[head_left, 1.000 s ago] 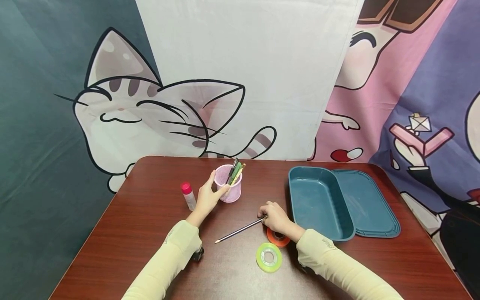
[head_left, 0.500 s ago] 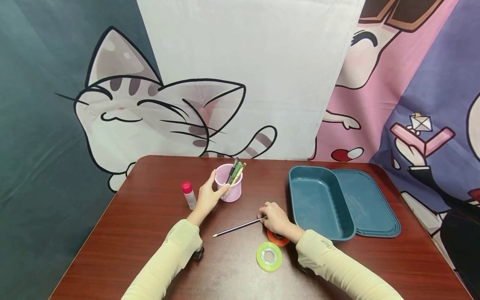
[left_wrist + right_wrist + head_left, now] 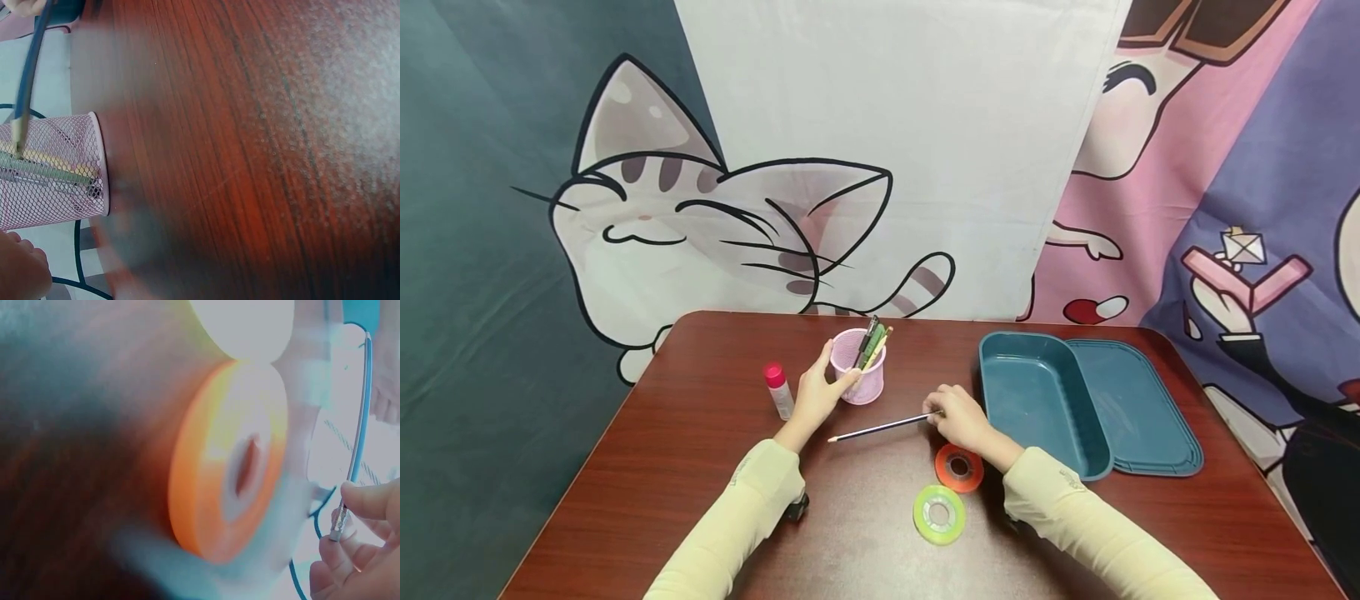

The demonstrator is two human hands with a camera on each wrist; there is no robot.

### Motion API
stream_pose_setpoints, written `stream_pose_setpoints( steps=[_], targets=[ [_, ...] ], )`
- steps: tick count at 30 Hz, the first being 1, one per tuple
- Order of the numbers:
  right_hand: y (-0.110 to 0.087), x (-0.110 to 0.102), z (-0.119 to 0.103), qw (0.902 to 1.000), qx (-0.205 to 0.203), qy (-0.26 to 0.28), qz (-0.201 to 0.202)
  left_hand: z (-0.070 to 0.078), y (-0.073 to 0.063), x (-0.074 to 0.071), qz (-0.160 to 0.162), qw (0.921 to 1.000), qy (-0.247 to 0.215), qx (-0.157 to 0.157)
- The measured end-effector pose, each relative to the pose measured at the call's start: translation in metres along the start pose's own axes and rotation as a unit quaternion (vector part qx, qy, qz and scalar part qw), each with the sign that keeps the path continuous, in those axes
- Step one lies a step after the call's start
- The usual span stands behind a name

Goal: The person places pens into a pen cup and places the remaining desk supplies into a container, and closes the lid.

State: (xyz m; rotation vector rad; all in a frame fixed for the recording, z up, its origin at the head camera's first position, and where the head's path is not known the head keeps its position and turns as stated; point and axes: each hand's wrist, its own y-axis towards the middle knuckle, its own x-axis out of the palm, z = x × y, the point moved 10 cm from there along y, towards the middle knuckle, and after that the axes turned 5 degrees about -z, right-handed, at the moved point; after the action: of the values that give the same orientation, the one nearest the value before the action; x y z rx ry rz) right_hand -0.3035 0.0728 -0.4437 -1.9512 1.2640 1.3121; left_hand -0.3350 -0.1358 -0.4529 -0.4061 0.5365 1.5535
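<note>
A pink mesh pen cup [image 3: 862,386] stands near the table's far edge, with several pens and a yellow pencil [image 3: 878,348] leaning in it. My left hand [image 3: 817,393] holds the cup from its left and near side, thumb across the front; in the left wrist view only part of the hand [image 3: 24,269] shows. My right hand [image 3: 958,417] pinches a dark pencil [image 3: 880,428] by its silvery end, thumb against fingers. The light, tapered tip of that pencil points left, above the table. In the right wrist view the pencil [image 3: 360,419] rises from the fingertips.
An orange tape roll [image 3: 958,468] and a yellow-green tape roll [image 3: 939,514] lie below the right hand. A glue stick [image 3: 779,392] with a red cap stands left of the left hand. To the right, a teal box [image 3: 1041,400] sits beside its lid [image 3: 1138,408].
My right hand has moved slightly away from me and right, uncovering the orange tape roll. The pencil's tip has swung farther from me. My left hand stays at the pen cup.
</note>
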Motion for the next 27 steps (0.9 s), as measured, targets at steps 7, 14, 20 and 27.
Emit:
stream_pose_setpoints(
  steps=[7, 14, 20, 27],
  targets=[
    [0.002, -0.019, 0.008, 0.9999, -0.008, 0.011, 0.001, 0.001, -0.001, -0.001, -0.001, 1.0000, 0.001, 0.001],
    [0.004, -0.038, 0.010, 0.9987, -0.012, 0.050, -0.004, 0.003, -0.001, -0.003, 0.011, 0.9998, 0.005, 0.014],
    [0.007, -0.055, 0.011, 0.9970, -0.017, 0.075, 0.011, 0.003, -0.001, -0.002, 0.007, 0.9999, 0.002, 0.011],
    [0.012, -0.070, 0.010, 0.9959, -0.019, 0.085, 0.026, 0.005, -0.001, -0.002, 0.011, 0.9995, 0.018, 0.022]
  ],
)
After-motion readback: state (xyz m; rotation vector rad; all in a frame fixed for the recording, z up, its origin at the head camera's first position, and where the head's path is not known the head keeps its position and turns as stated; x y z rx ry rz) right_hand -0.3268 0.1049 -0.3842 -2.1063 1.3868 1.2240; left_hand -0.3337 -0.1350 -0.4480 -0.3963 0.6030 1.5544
